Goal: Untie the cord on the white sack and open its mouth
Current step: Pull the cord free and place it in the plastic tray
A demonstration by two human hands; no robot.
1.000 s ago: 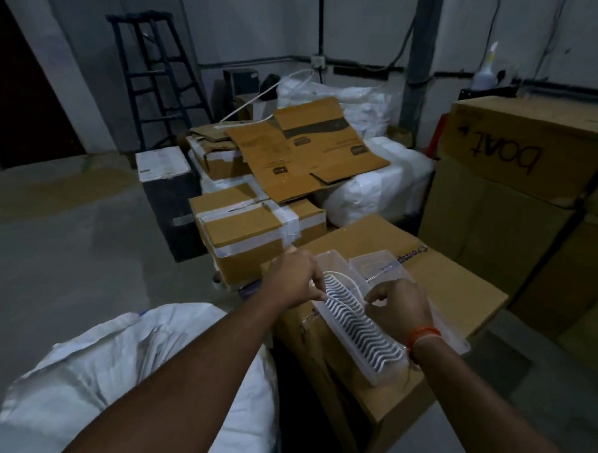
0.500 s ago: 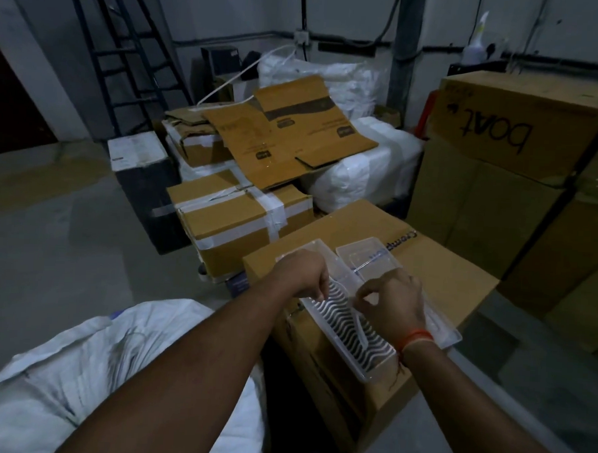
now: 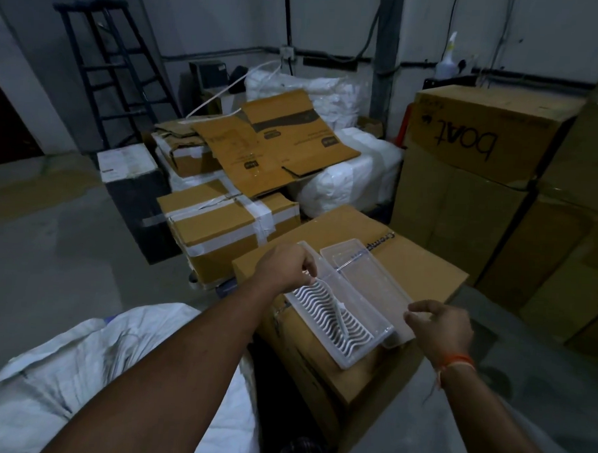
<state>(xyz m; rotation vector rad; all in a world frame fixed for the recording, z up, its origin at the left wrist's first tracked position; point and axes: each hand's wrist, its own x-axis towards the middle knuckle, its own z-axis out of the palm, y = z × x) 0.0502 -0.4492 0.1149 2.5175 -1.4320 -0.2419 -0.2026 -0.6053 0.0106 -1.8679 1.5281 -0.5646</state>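
Note:
The white woven sack (image 3: pixel 79 364) lies at the bottom left under my left forearm; its cord is not visible. A clear plastic container (image 3: pixel 341 317) holding a white ribbed rack sits on a cardboard box (image 3: pixel 422 266). My left hand (image 3: pixel 285 268) is curled at the container's near-left rim, fingertips on the white rack. My right hand (image 3: pixel 440 326) hovers just right of the container with fingers loosely bent, holding nothing. A white strip lies across the rack.
A clear lid (image 3: pixel 364 270) lies beside the container. Taped cardboard boxes (image 3: pixel 222 230) and flattened cartons (image 3: pixel 277 143) stand behind. Tall "boat" boxes (image 3: pixel 482 165) fill the right. More white sacks (image 3: pixel 347 184), a black box (image 3: pixel 131 181) and a ladder (image 3: pixel 105 74) are farther back.
My right hand has lifted off the rack and moved right, away from the container. My left hand stays at the container's left rim. The view has shifted slightly.

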